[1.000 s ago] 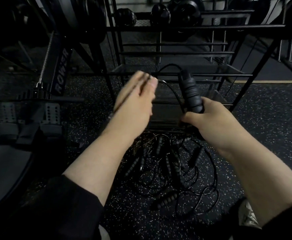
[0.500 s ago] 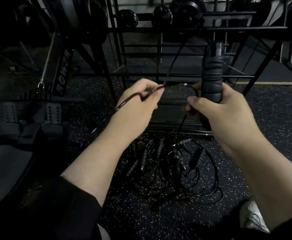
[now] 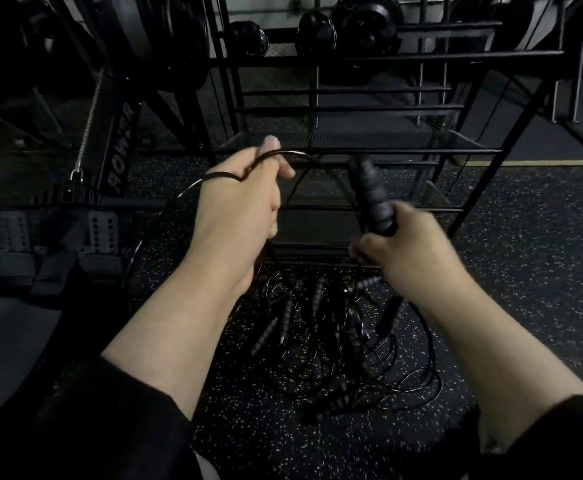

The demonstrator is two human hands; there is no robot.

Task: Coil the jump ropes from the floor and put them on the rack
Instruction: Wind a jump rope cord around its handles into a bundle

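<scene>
The right hand (image 3: pixel 404 251) grips 1 rope's handle (image 3: pixel 369 195) upright, the left hand (image 3: pixel 238 209) pinches its cord (image 3: pixel 284 153) to the left, both raised just near of the rack (image 3: pixel 352 60), above the remaining ropes (image 3: pixel 335 334) tangled on the floor (image 3: pixel 525 254).

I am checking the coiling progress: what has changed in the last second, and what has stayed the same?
The left hand, open and reaching a second ago, now grips the thin black cord and holds a loop of it. The right hand raised the black ribbed foam handle, then lowered it, never letting go. The tangled black jump ropes on the floor stayed put.
</scene>
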